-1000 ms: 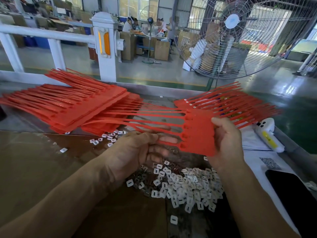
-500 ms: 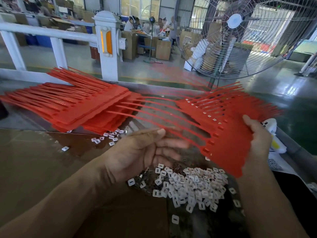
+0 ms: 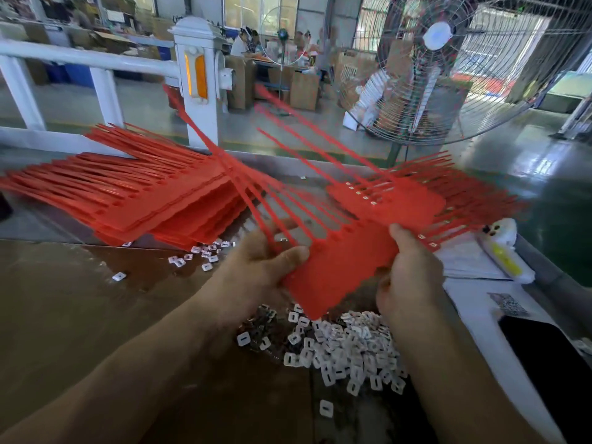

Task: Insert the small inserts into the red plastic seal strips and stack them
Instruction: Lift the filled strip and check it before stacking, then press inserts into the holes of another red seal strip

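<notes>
While both hands [image 3: 266,267] grip it, red strip sheet [image 3: 342,270] spans between.

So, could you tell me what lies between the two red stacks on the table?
In the head view, the held seal sheet, its tails fanning upward, between left stack and right stack.

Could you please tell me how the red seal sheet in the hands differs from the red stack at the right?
The held sheet is gripped by both the left hand and the right hand, tilted above the table; the right stack lies flat. White inserts show along the right stack's sockets; none are visible in the held sheet's. Both are red with long tails.
</notes>
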{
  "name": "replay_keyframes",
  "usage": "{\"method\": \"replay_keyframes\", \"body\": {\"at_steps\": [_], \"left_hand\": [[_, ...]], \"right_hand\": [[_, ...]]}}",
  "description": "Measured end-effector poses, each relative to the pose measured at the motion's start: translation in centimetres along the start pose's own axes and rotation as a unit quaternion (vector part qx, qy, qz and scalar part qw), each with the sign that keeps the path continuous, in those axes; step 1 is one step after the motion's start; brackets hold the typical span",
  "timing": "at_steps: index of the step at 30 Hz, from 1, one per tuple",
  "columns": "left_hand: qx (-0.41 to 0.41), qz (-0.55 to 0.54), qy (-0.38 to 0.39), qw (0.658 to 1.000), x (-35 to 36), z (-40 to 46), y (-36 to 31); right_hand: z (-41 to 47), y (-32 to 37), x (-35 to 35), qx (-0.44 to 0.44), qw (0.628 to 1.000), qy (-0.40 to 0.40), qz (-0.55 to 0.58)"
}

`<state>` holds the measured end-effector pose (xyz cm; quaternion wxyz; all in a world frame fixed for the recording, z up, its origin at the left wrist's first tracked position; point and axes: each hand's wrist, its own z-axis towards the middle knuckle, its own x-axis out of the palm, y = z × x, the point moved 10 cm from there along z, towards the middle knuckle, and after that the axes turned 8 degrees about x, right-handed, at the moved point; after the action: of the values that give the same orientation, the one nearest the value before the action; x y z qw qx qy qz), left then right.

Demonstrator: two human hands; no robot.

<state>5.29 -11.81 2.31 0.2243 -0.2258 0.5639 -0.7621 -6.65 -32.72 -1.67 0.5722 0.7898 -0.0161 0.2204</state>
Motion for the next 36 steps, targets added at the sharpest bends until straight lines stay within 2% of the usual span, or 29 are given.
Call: {"method": "replay_keyframes", "body": {"at_steps": [2,5,7,10,13,16,19,22,25,27,31,33,36], "left_hand": [[-0.005,-0.007,-0.038,0.999,-1.2,0.4,0.5],[-0.006,0.023,-0.013,1.0,-2.7,1.2,0.9],[-0.005,0.047,-0.01,0.999,-3.9,1.6,1.0],[0.015,0.14,-0.087,0.986,-6.7,2.2,0.8],[0.018,0.192,-0.175,0.966,-9.0,2.1,0.5],[0.027,0.222,-0.214,0.951,-10.6,2.0,0.4],[0.048,0.231,-0.173,0.956,-10.3,2.4,0.6],[0.069,0.204,-0.049,0.975,-7.8,3.0,0.7],[0.064,0.288,0.056,0.954,-5.9,3.0,1.4],[0.058,0.368,0.055,0.926,-6.1,3.0,1.9],[0.0,0.426,0.013,0.905,-7.2,2.7,2.7],[0.001,0.443,0.015,0.896,-7.2,2.7,2.5],[0.001,0.469,0.049,0.882,-6.9,2.9,2.6]], "right_hand": [[-0.1,-0.3,0.4,0.003,1.0,0.002,0.003],[0.3,1.1,-0.6,-0.032,0.998,-0.03,-0.039],[0.8,1.6,-1.0,-0.031,0.998,-0.014,-0.047],[1.2,1.9,-0.9,-0.039,0.994,0.021,-0.097],[1.4,2.3,-1.0,-0.064,0.982,0.016,-0.179],[1.5,2.1,-1.0,-0.066,0.967,0.018,-0.246],[1.6,2.4,-1.1,-0.082,0.946,0.018,-0.312],[1.7,3.2,-1.4,-0.117,0.917,0.007,-0.38],[1.8,3.8,-1.9,-0.142,0.89,-0.008,-0.433],[1.7,4.2,-2.2,-0.151,0.872,-0.022,-0.465],[0.3,4.7,-1.1,-0.198,0.824,-0.032,-0.529],[-1.2,4.4,0.8,-0.238,0.812,0.008,-0.532],[-4.4,2.1,4.8,-0.268,0.788,0.163,-0.529]]}}
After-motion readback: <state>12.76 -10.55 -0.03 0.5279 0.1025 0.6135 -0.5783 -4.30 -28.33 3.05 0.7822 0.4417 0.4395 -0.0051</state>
